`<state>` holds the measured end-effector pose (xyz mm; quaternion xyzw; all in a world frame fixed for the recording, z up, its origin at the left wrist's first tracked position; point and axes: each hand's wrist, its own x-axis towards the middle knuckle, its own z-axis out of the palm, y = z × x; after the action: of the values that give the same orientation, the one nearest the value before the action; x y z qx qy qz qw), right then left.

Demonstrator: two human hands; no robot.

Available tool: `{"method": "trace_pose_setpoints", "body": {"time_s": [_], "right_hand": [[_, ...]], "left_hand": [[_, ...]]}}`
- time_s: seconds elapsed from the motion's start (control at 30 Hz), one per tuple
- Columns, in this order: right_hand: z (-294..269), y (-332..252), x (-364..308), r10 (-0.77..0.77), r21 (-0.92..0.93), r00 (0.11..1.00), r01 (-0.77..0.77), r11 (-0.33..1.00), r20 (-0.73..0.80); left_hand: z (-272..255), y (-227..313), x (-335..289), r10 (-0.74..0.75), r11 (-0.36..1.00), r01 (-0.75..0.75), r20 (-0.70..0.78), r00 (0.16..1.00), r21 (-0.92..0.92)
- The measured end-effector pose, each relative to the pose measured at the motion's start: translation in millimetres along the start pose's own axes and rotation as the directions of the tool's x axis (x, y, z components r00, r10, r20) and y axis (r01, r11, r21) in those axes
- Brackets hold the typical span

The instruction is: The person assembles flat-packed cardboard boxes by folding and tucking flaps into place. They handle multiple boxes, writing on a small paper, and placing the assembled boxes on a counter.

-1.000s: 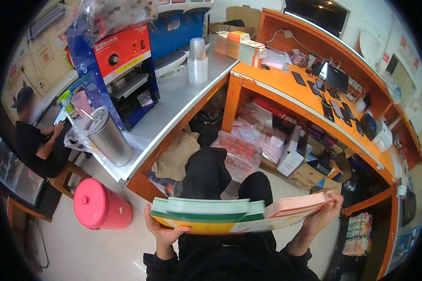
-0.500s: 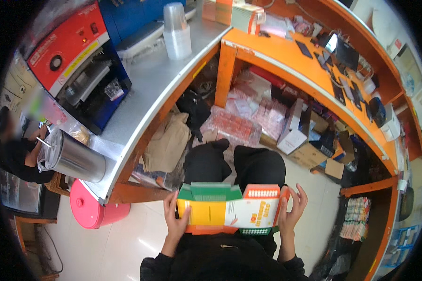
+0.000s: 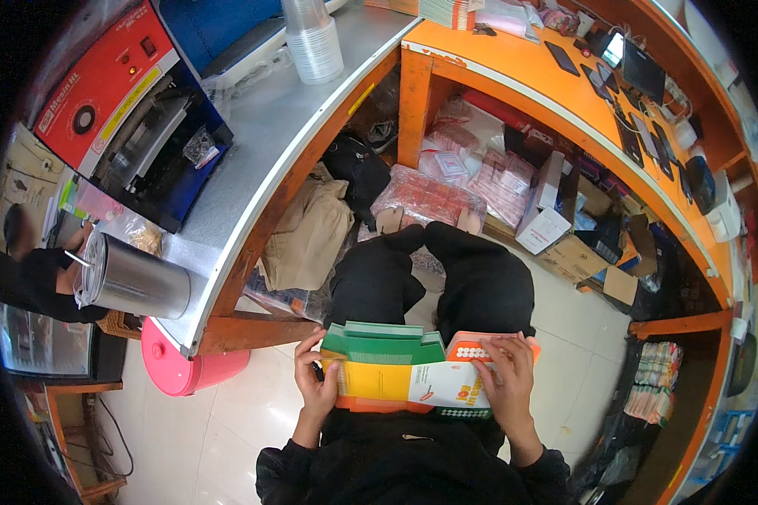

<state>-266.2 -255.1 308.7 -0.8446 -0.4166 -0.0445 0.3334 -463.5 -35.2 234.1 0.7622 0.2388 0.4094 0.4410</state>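
Observation:
Across my lap lies a flattened cardboard carton (image 3: 377, 381), printed in green, yellow, white and orange, its flaps spread. More green and orange layers show at its edges; I cannot tell how many pieces there are. My left hand (image 3: 315, 380) grips its left end, thumb on the yellow panel and fingers at the edge. At the other end my right hand (image 3: 512, 380) is closed on the carton, its fingers bent over the orange flap and the white panel. The carton's underside is hidden.
A metal counter on the left holds a red-and-blue sealing machine (image 3: 130, 109), a steel tumbler (image 3: 143, 278) and stacked plastic cups (image 3: 313, 46). Below stands a pink bucket (image 3: 185, 362). Phones lie on the orange desk (image 3: 514, 63); wrapped packs and boxes sit underneath. Another person is at far left.
My right hand has moved inward from the carton's right edge, its fingers now bent over the flap and panel. My left hand keeps its hold. The view has shifted slightly.

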Motion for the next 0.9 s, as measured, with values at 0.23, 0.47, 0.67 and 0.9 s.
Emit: {"method": "trace_pose_setpoints", "body": {"time_s": [0.23,0.47,0.67,0.9], "right_hand": [[-1.9,7.4,10.5,0.016,0.024,0.999,-0.017,1.000,0.030],[-14.6,12.4,24.9,0.114,-0.021,0.980,-0.112,0.993,0.163],[-27.6,19.5,41.8,-0.056,-0.030,0.949,0.069,0.997,0.309],[-57.6,16.2,42.5,-0.106,0.027,0.943,0.103,0.994,0.315]], "left_hand": [[8.7,-8.8,20.8,0.151,0.988,-0.147,0.122,0.981,-0.040],[12.6,-15.8,20.8,0.192,0.981,-0.195,0.150,0.970,0.006],[10.8,-8.4,29.5,0.254,0.950,-0.275,0.141,0.957,0.152],[-0.8,23.0,54.4,0.387,0.863,-0.422,0.175,0.905,0.276]]}}
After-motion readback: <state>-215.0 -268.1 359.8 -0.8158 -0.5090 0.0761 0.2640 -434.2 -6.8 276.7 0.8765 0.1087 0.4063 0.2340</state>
